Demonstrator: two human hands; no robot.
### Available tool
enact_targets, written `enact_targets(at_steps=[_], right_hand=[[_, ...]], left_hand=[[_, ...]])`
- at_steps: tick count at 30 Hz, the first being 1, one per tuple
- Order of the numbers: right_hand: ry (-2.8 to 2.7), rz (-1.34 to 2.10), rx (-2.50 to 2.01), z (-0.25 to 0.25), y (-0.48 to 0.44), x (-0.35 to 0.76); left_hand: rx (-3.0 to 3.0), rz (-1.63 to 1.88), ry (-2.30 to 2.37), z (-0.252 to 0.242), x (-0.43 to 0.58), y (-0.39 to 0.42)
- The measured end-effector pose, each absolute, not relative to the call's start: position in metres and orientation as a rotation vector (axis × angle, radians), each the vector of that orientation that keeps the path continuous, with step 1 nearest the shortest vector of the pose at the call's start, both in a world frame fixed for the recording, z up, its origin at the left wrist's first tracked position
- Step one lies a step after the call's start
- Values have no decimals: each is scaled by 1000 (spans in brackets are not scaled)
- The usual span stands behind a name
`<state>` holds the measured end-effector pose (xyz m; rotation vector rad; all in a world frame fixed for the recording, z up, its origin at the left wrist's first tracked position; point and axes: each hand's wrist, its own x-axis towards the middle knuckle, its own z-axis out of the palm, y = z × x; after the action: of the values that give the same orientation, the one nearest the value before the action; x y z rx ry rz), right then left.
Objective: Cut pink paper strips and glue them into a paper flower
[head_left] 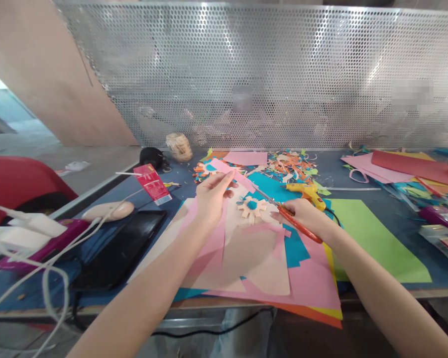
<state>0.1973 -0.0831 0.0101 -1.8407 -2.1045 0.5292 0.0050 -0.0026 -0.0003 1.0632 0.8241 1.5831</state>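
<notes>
A strip of pink paper [245, 182] is pinched between the thumb and fingers of my left hand [215, 191]. My right hand [302, 215] is wrapped round the orange handles of a pair of scissors [297, 226]. Their blades point up and left and meet the lower right end of the strip; whether they are parted I cannot tell. Just below the blades lies a cream paper flower [254, 211] with a blue centre. Beneath both hands are overlapping sheets, among them a cream sheet [259, 263]. A second blue-centred flower [209, 168] shows behind my left hand.
A yellow glue gun [306, 191] lies beyond my right hand. Paper scraps [291, 166] are heaped at the back, before a perforated metal panel [269, 74]. On the left are a black phone [125, 251], a purple power strip [47, 246] and white cables. A green sheet [373, 243] lies right.
</notes>
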Motion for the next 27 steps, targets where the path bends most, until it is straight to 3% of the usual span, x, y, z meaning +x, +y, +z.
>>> enact_targets(at_steps=[27], right_hand=[[-2065, 598, -1782, 6, -84, 197]], left_hand=[[1119, 1591, 836, -4, 7, -4]])
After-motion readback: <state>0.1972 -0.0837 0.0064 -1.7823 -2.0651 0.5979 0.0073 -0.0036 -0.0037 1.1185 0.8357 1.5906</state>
